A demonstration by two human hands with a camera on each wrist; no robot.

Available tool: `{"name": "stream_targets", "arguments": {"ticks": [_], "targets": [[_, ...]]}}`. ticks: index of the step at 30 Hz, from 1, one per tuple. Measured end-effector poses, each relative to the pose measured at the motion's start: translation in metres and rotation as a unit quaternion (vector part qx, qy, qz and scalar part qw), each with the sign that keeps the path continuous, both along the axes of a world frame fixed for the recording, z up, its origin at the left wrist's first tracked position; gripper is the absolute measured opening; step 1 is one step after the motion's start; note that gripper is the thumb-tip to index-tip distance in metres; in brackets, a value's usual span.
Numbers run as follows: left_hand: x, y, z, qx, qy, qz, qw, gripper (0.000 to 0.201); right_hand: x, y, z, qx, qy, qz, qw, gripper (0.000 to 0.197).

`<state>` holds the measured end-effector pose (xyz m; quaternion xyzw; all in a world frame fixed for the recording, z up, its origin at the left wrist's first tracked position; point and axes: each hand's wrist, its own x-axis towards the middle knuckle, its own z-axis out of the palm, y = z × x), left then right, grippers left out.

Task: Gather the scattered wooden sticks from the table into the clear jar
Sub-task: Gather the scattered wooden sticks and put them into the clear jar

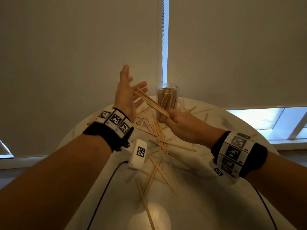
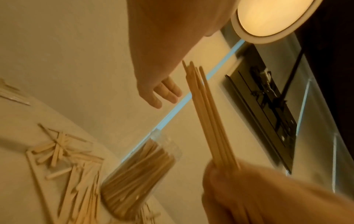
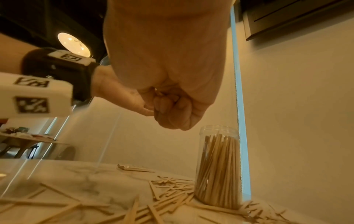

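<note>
Many pale, flat wooden sticks [image 1: 159, 146] lie scattered and crisscrossed on the round marble table [image 1: 207, 188] before me. The clear jar [image 1: 167, 103] stands upright at the far edge, packed nearly full with sticks. My right hand [image 1: 181, 123] is clenched around one end of a thin bundle [image 1: 152, 102], angled up toward my left hand [image 1: 127, 97], which is released, fingers spread.

We judge this probably a home living space: a round marble table [image 1: 232, 123] stands just before roller blinds [image 1: 232, 47]; a ceiling lamp [image 2: 272, 16] glows above it.
</note>
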<state>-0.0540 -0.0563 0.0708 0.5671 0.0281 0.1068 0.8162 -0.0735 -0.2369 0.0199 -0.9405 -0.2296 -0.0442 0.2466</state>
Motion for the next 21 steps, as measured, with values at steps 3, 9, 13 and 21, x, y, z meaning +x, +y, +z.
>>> {"name": "stream_targets", "arguments": {"ticks": [3, 9, 13, 21], "targets": [[-0.002, -0.003, 0.001, 0.133, 0.035, -0.075, 0.988, 0.040, 0.001, 0.005, 0.001, -0.030, -0.020, 0.006, 0.999, 0.025], [-0.005, -0.018, -0.016, 0.327, 0.078, -0.135, 0.932, 0.033, 0.012, 0.010, 0.003, -0.089, -0.067, -0.049, 0.993, 0.019], [0.002, -0.013, -0.030, 0.436, 0.079, -0.115, 0.889, 0.047, 0.015, 0.008, 0.003, -0.127, -0.045, -0.056, 0.989, 0.020], [0.020, -0.009, -0.042, 0.220, 0.117, -0.068, 0.966, 0.033, 0.022, 0.001, 0.007, -0.014, -0.163, -0.078, 0.983, 0.055]]}}
